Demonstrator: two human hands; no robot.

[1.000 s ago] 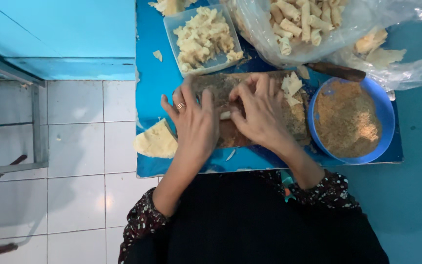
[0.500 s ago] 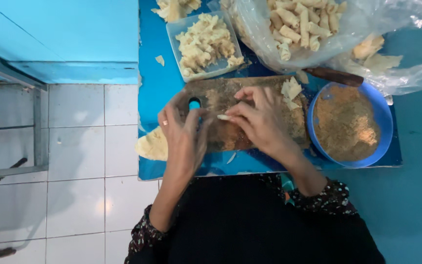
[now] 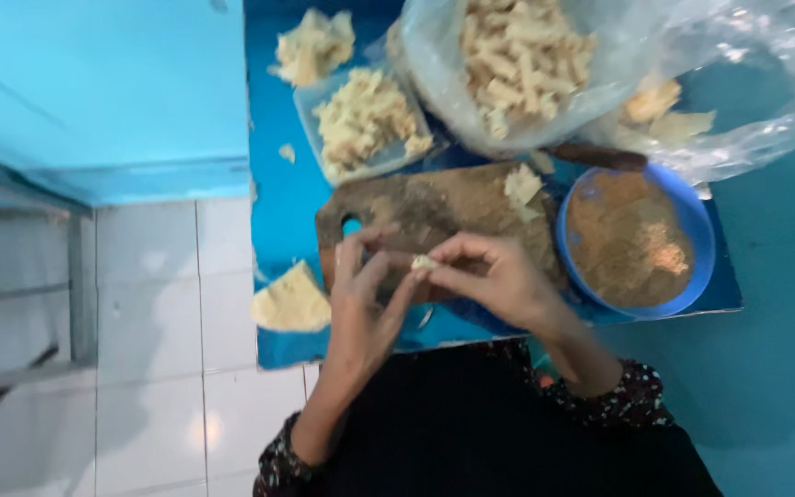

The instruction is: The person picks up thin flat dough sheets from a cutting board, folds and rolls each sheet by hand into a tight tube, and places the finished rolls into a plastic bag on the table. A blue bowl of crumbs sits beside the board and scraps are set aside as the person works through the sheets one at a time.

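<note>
Looking down from my head at a blue table (image 3: 292,198) pushed against a white tiled floor (image 3: 154,304), I hold both hands together over the near edge of a worn wooden cutting board (image 3: 434,207). My right hand (image 3: 499,276) has its fingers curled in, thumb and fingertips pinched shut on a small pale piece of dough (image 3: 423,263). My left hand (image 3: 361,304) meets it from the other side: its thumb and forefinger touch the same piece while the other fingers stand loosely spread and raised, so the hand is only partly closed. The dough sits between the two sets of fingertips, lifted just above the board. Just to the right of the board stands a blue bowl (image 3: 697,230) filled with brown crumbs (image 3: 627,239). Beyond the board, a clear plastic bag (image 3: 738,74) holds many pale rolled sticks (image 3: 517,55), and beside it a clear tray (image 3: 310,110) holds more pale pieces. A flat pale wrapper sheet (image 3: 292,299) lies at the table's near left edge, just beside my left wrist. A few more pale scraps (image 3: 522,184) rest on the far side of the board. My dark patterned sleeves (image 3: 632,400) show at the bottom
</note>
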